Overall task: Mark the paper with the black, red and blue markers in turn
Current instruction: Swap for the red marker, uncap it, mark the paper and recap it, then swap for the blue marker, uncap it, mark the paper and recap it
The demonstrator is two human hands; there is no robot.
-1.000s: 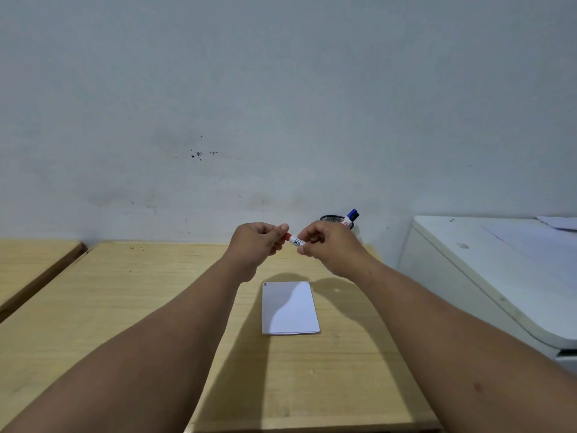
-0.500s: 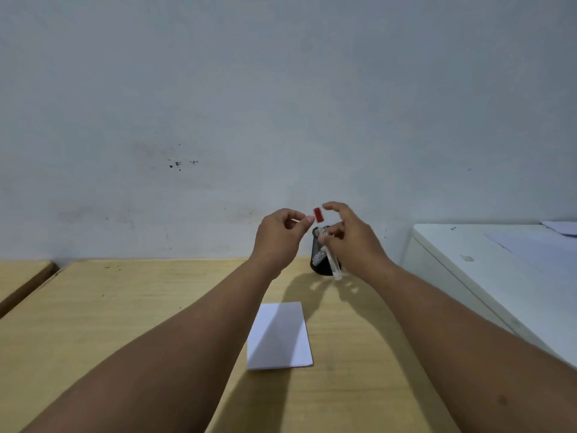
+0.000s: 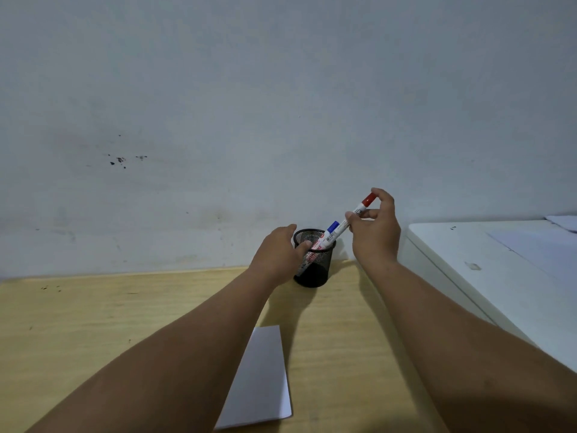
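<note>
Your right hand [image 3: 374,232] has its grip clamped on the red marker [image 3: 349,221], cap on and pointing up, lower end angled into the black mesh cup [image 3: 313,260]. The blue marker [image 3: 331,230] stands inside that cup. Your left hand [image 3: 278,254] wraps loosely around the cup's rim, thumb touching it, fingers apart. The paper [image 3: 260,379] lies flat on the wooden surface [image 3: 93,323], nearer you, well apart from the cup.
</note>
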